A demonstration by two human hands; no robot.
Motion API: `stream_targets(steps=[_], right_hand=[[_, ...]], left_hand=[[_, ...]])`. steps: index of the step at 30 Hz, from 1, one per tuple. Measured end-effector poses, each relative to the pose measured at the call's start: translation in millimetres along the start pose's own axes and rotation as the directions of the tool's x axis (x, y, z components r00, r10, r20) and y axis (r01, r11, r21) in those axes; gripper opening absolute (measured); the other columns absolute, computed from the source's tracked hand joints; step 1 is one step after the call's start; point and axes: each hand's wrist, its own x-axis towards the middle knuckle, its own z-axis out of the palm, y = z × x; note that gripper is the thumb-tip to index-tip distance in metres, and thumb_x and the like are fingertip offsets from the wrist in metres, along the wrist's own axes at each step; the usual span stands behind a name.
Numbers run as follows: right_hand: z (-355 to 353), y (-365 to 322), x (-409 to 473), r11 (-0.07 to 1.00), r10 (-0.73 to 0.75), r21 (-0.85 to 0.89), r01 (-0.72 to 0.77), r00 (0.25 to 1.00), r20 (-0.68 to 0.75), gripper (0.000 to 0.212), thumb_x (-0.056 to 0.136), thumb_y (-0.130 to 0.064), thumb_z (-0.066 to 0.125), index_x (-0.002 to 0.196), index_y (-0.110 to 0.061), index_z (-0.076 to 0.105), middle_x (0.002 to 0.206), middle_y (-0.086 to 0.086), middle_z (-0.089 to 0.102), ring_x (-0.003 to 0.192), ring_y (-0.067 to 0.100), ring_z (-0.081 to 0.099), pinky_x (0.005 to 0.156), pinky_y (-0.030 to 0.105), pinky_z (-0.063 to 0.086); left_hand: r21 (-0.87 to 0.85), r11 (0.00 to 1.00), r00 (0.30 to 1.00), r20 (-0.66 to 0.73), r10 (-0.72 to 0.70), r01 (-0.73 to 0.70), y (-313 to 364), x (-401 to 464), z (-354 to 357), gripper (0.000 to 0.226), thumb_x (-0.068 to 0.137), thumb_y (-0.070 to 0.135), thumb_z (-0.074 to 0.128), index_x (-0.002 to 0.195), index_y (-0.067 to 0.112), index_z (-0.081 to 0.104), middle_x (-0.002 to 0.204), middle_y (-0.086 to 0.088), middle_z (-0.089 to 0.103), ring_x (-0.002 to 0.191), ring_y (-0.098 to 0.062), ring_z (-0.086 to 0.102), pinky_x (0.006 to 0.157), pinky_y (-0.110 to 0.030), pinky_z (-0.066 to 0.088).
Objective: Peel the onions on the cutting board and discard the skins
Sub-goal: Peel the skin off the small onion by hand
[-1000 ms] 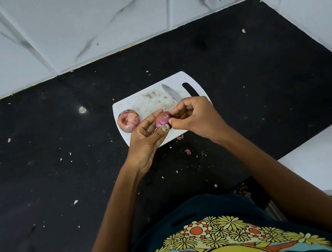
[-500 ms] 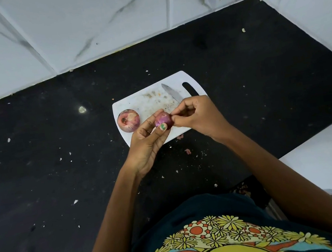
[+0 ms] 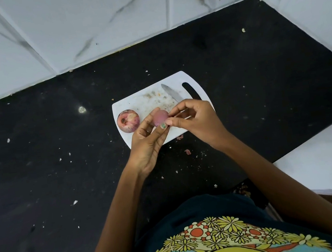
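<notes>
The black stone countertop (image 3: 40, 162) runs wide to the left and right of the work, bounded at the back and far right by white marbled wall tiles (image 3: 86, 26) and speckled with pale crumbs. The white plastic cutting board (image 3: 137, 102) lies near the middle, its near edge under the hands, with bare counter on all sides. A steel knife blade (image 3: 170, 93) rests on the board beside its handle slot. 1 unpeeled pinkish round onion (image 3: 128, 120) sits at the board's left end. The left hand (image 3: 146, 147) cradles a small peeled purple onion (image 3: 160, 117) between curled fingers and thumb, just above the board. The right hand (image 3: 198, 122) pinches at that onion's right side, fingers bent. 2 pink skin scraps (image 3: 187, 151) lie on the counter just in front of the board.
</notes>
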Motion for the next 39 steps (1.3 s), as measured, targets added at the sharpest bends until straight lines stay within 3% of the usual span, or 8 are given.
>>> stream_targets(steps=[6,13,18,23,27,32,36,39], right_hand=[[-3,0,4,1.000,0.016,0.026,-0.017,1.000,0.022,0.022,0.076,-0.007,0.077,0.097,-0.003,0.071,0.089,0.005,0.072,0.076,0.007,0.068,0.070,0.017,0.055],[-9,-1,9,0.999,-0.004,-0.041,0.006,0.999,0.050,0.018,0.074,-0.006,0.077,0.092,-0.003,0.074,0.084,0.005,0.073,0.077,0.011,0.070,0.073,0.021,0.057],[-7,1,10,0.996,-0.029,-0.078,0.030,0.999,0.014,0.010,0.076,-0.002,0.074,0.086,-0.004,0.074,0.078,0.000,0.072,0.072,0.008,0.069,0.071,0.022,0.057],[-8,1,9,1.000,-0.002,-0.026,0.002,1.000,-0.007,0.007,0.080,-0.002,0.070,0.086,-0.001,0.073,0.077,0.011,0.073,0.070,0.022,0.071,0.074,0.034,0.060],[-10,-3,9,1.000,0.010,-0.028,-0.009,0.998,0.057,0.021,0.074,-0.016,0.080,0.091,-0.005,0.074,0.082,0.003,0.074,0.076,0.013,0.071,0.075,0.027,0.059],[-9,-1,10,0.997,0.001,-0.079,0.002,1.000,0.031,0.016,0.073,-0.010,0.078,0.089,-0.006,0.074,0.079,-0.002,0.073,0.075,0.007,0.070,0.073,0.022,0.056],[-6,1,12,0.993,-0.014,-0.115,0.015,1.000,0.013,0.011,0.075,-0.005,0.074,0.085,-0.004,0.075,0.073,-0.006,0.070,0.065,-0.002,0.064,0.064,0.011,0.049],[-6,3,13,0.992,-0.011,-0.122,0.009,1.000,-0.018,0.008,0.076,-0.003,0.071,0.084,-0.004,0.075,0.071,-0.004,0.070,0.063,0.001,0.064,0.063,0.015,0.052]], left_hand=[[0.023,1.000,1.000,0.009,-0.011,0.011,1,-1,-3,0.045,0.074,-0.001,0.060,0.117,0.011,0.060,0.113,-0.006,0.067,0.098,-0.013,0.068,0.088,-0.024,0.054],[0.025,0.999,0.998,0.044,-0.035,0.034,0,0,-2,0.042,0.077,-0.002,0.057,0.118,0.010,0.060,0.103,-0.002,0.073,0.096,-0.012,0.069,0.086,-0.023,0.055],[-0.008,0.999,0.998,0.042,-0.052,0.052,-2,0,-3,0.043,0.074,0.002,0.060,0.117,0.011,0.061,0.113,-0.005,0.069,0.100,-0.015,0.068,0.084,-0.023,0.056],[-0.016,0.999,0.998,0.051,-0.036,0.036,-2,1,-1,0.042,0.075,0.003,0.060,0.116,0.012,0.062,0.113,-0.003,0.069,0.101,-0.015,0.068,0.085,-0.023,0.056],[-0.022,0.999,0.998,0.064,-0.026,0.027,-3,2,-2,0.044,0.077,0.003,0.058,0.120,0.010,0.059,0.113,-0.002,0.070,0.105,-0.014,0.066,0.090,-0.024,0.053],[-0.029,0.998,0.996,0.073,-0.050,0.052,-4,3,-3,0.045,0.078,0.003,0.059,0.122,0.009,0.059,0.125,-0.010,0.063,0.112,-0.018,0.063,0.093,-0.026,0.053],[-0.041,0.997,0.995,0.080,-0.061,0.064,-5,2,-4,0.045,0.078,0.003,0.058,0.123,0.009,0.058,0.122,-0.007,0.066,0.110,-0.017,0.064,0.092,-0.026,0.053],[-0.052,0.996,0.993,0.096,-0.068,0.073,-5,2,-3,0.043,0.078,0.004,0.059,0.121,0.010,0.060,0.124,-0.006,0.065,0.110,-0.017,0.064,0.090,-0.025,0.054]])
